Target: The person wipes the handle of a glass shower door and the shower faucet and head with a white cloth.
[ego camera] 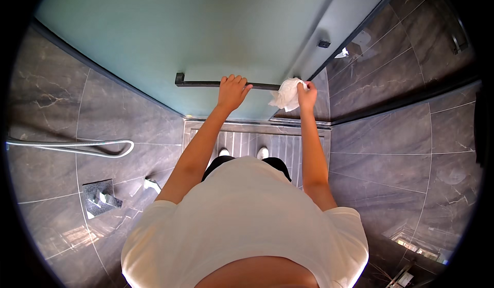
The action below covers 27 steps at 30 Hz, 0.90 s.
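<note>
A dark towel bar (200,84) runs across a frosted glass shower door (231,25). My left hand (232,93) rests over the middle of the bar, its fingers bent across it and the thumb pointing right. At the bar's right end, my right hand (307,95) pinches a crumpled white cloth or wipe (287,94), which hangs over the bar and hides that end. Above and to the right, a small dark square knob (323,44) is fixed to the glass.
Marble-look tiled walls stand on both sides. On the left wall are a looped metal shower hose (108,143), a mixer valve plate (101,197) and a chrome fitting (153,184). A door track (258,123) crosses the floor before my white shoes (263,153).
</note>
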### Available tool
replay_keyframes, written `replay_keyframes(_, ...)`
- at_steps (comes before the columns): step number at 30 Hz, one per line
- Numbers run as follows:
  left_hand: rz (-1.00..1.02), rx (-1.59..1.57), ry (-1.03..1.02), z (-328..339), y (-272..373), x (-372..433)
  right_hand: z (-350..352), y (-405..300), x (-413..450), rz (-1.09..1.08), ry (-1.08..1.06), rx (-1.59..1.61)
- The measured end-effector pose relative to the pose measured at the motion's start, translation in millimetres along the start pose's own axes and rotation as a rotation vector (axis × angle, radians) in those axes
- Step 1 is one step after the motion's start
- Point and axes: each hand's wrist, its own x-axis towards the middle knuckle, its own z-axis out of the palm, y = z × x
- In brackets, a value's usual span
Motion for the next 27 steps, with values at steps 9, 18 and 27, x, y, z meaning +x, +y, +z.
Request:
replay_keyframes(9,0.000,0.012,-0.001,0.6,0.7,-0.1,-1.9,16.3,20.5,-0.109,0.000,0.001)
replay_keyframes(18,-0.020,0.022,-0.016,2.2,0.4,-0.9,-5.0,-21.4,-8.2,-0.056,0.055,-0.216)
replay_keyframes(27,-0.023,0.012,-0.014,6.1,0.5,-2.3,-3.3,0.4,17.6,-0.160,0.089,-0.143)
